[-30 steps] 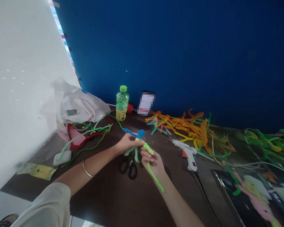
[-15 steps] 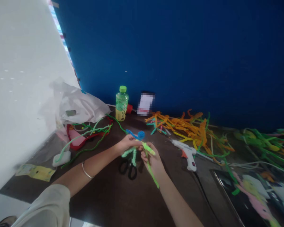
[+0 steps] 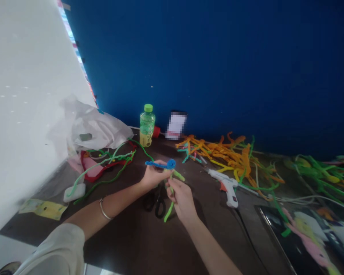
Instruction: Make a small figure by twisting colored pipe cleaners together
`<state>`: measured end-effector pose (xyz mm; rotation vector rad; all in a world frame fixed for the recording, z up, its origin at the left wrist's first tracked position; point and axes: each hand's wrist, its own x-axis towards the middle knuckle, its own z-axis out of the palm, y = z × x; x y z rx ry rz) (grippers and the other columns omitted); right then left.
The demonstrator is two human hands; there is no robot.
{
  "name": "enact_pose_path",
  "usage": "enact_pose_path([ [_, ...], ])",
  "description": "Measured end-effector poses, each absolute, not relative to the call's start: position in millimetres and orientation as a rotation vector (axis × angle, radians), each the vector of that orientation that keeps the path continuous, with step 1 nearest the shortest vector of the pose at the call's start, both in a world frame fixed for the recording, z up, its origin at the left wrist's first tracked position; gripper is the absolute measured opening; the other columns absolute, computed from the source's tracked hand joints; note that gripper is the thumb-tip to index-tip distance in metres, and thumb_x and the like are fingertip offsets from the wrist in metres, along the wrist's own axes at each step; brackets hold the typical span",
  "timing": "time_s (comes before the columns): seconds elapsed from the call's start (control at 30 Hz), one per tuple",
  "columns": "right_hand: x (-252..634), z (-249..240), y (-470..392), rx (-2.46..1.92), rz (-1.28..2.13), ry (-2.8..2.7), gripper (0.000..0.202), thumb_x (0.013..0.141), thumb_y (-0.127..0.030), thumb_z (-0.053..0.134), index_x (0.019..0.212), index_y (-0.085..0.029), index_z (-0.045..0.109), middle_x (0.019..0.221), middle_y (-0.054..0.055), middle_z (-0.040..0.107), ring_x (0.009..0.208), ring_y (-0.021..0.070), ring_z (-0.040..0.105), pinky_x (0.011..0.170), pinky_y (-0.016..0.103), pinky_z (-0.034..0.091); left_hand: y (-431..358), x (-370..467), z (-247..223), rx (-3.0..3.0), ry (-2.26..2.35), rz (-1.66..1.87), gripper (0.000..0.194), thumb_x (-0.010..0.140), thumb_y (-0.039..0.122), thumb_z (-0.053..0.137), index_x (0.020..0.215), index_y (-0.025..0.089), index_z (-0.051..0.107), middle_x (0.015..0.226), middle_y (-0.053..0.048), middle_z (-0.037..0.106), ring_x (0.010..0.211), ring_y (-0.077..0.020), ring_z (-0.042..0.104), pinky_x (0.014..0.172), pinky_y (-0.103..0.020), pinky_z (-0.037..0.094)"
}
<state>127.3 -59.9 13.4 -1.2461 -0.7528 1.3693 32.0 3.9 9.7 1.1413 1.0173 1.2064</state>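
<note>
Over the middle of the dark table my left hand [image 3: 156, 176] pinches a blue pipe cleaner [image 3: 171, 164], coiled into a spiral at one end with a straight tail pointing left. Close against it, my right hand [image 3: 182, 196] has its fingers closed on a yellow-green pipe cleaner [image 3: 168, 212], whose loose end hangs below the fingers. A short yellow-green piece [image 3: 179, 175] sticks out to the right, just under the blue coil. My fingers hide where the pieces meet. Beneath the hands lie black-handled scissors [image 3: 159, 207], their blades mostly covered.
A green-capped bottle [image 3: 147, 128] and a phone [image 3: 176, 126] stand at the back by the blue wall. Orange pipe-cleaner pieces [image 3: 223, 151] lie right of centre, near a white glue gun [image 3: 226, 187] with a trailing cord. A plastic bag [image 3: 103, 130] sits at the left.
The blue coil has turned and its tail now points left. The light-green curled strands below my left hand are out of sight. The yellow-green end has swung left, with my right hand.
</note>
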Motion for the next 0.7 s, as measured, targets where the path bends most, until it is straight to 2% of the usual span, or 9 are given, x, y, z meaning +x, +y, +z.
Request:
enact_pose_path([
  [0.07, 130.9, 13.8, -60.7, -1.362, 1.170, -1.038, 0.021, 0.068, -0.036, 0.062, 0.064, -0.015, 0.061, 0.052, 0.000, 0.053, 0.044, 0.0087, 0.044, 0.040, 0.021, 0.032, 3.6, 31.8, 10.7, 1.166, 1.050, 1.214, 0.025, 0.053, 0.027, 0.072, 0.064, 0.012, 0.056, 0.057, 0.002, 0.056, 0.052, -0.0071, 0.048, 0.050, -0.020, 0.039],
  [0.13, 137.2, 14.2, -60.9, -1.433, 0.846, -1.301, 0.016, 0.071, -0.033, 0.060, 0.069, -0.018, 0.065, 0.063, 0.004, 0.061, 0.059, 0.0160, 0.055, 0.056, 0.027, 0.043, 4.0, 31.3, 10.4, 1.196, 1.067, 1.231, 0.023, 0.054, 0.027, 0.071, 0.063, 0.013, 0.056, 0.058, 0.002, 0.055, 0.052, -0.0069, 0.047, 0.051, -0.020, 0.038],
  [0.2, 145.5, 15.2, -60.8, -1.440, 0.572, -1.488, 0.016, 0.075, -0.032, 0.055, 0.078, -0.022, 0.067, 0.079, 0.007, 0.065, 0.078, 0.0212, 0.058, 0.074, 0.033, 0.044, 5.1, 30.5, 8.8, 1.231, 1.068, 1.235, 0.022, 0.055, 0.028, 0.070, 0.063, 0.013, 0.056, 0.059, 0.001, 0.055, 0.054, -0.0074, 0.048, 0.052, -0.020, 0.039],
  [0.27, 154.7, 16.9, -60.1, -1.442, 0.428, -1.625, 0.020, 0.080, -0.030, 0.049, 0.087, -0.025, 0.067, 0.086, 0.008, 0.065, 0.085, 0.0216, 0.057, 0.081, 0.035, 0.041, 6.7, 29.6, 6.2, 1.261, 1.064, 1.228, 0.022, 0.055, 0.029, 0.070, 0.063, 0.013, 0.057, 0.059, 0.001, 0.055, 0.055, -0.0083, 0.048, 0.053, -0.022, 0.039],
  [0.37, 167.3, 20.0, -57.6, -1.467, 0.289, -1.764, 0.023, 0.082, -0.028, 0.047, 0.093, -0.026, 0.067, 0.092, 0.009, 0.064, 0.088, 0.0212, 0.057, 0.082, 0.035, 0.041, 9.1, 28.2, 2.1, 1.273, 1.017, 1.218, 0.021, 0.053, 0.026, 0.071, 0.062, 0.013, 0.058, 0.059, 0.000, 0.056, 0.055, -0.0095, 0.050, 0.053, -0.023, 0.040],
  [0.47, 174.8, 21.5, -53.6, -1.427, 0.240, -1.822, 0.020, 0.081, -0.029, 0.049, 0.089, -0.026, 0.067, 0.096, 0.008, 0.064, 0.092, 0.0230, 0.056, 0.085, 0.038, 0.040, 10.9, 26.7, 0.4, 1.267, 0.925, 1.174, 0.018, 0.052, 0.022, 0.071, 0.062, 0.013, 0.059, 0.060, -0.001, 0.057, 0.056, -0.0101, 0.052, 0.055, -0.023, 0.042],
  [0.57, 175.9, 23.1, -51.0, -1.404, 0.311, -1.745, 0.018, 0.079, -0.031, 0.051, 0.082, -0.024, 0.067, 0.084, 0.007, 0.066, 0.084, 0.0228, 0.058, 0.081, 0.038, 0.041, 12.5, 24.5, 1.9, 1.270, 0.817, 1.081, 0.020, 0.051, 0.022, 0.072, 0.063, 0.011, 0.060, 0.062, -0.002, 0.060, 0.059, -0.0113, 0.054, 0.057, -0.023, 0.043],
  [0.7, 173.8, 30.9, -51.4, -1.451, 0.573, -1.521, 0.016, 0.073, -0.034, 0.058, 0.071, -0.020, 0.065, 0.071, 0.004, 0.065, 0.069, 0.0188, 0.057, 0.068, 0.031, 0.044, 13.3, 20.2, 6.7, 1.253, 0.677, 0.903, 0.026, 0.047, 0.022, 0.076, 0.065, 0.010, 0.061, 0.061, -0.001, 0.061, 0.057, -0.0100, 0.054, 0.056, -0.021, 0.043],
])
